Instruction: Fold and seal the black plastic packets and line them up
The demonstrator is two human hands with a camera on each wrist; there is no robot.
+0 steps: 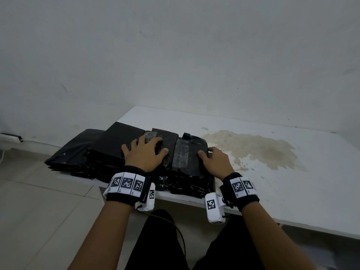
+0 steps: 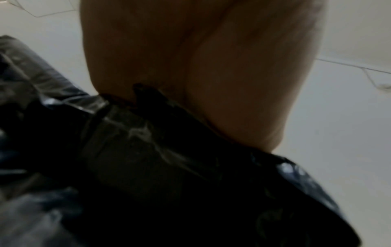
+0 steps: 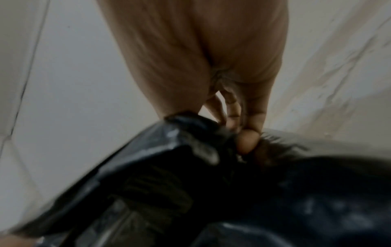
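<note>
Two folded black plastic packets with clear tape strips sit side by side on a heap of loose black plastic bags (image 1: 78,152), at the near left end of the white stained counter (image 1: 272,182).

Left hand (image 1: 145,153): fingers spread flat, pressing on the left taped packet (image 1: 165,137). Nothing gripped.

Right hand (image 1: 215,162): thumb on top of the right taped packet (image 1: 189,152) at its right edge, fingers curled round that edge. Right wrist view shows the fingertips (image 3: 247,142) dug into crinkled film, so it's a pinch hold.

Handling, my read: thin glossy film, light, soft and slippery. It won't hold a crease unaided and will spring open if released before taping. The heap underneath is squashy, so the packets can slide or tilt. Best hold is at a folded edge, thumb above and fingers below, with the other hand flat on top.

Orientation: both packets lie flat, long axis running away from the person toward the wall, tape strips along that axis. They're just about touching, near edges roughly level, so the row looks started.
</note>
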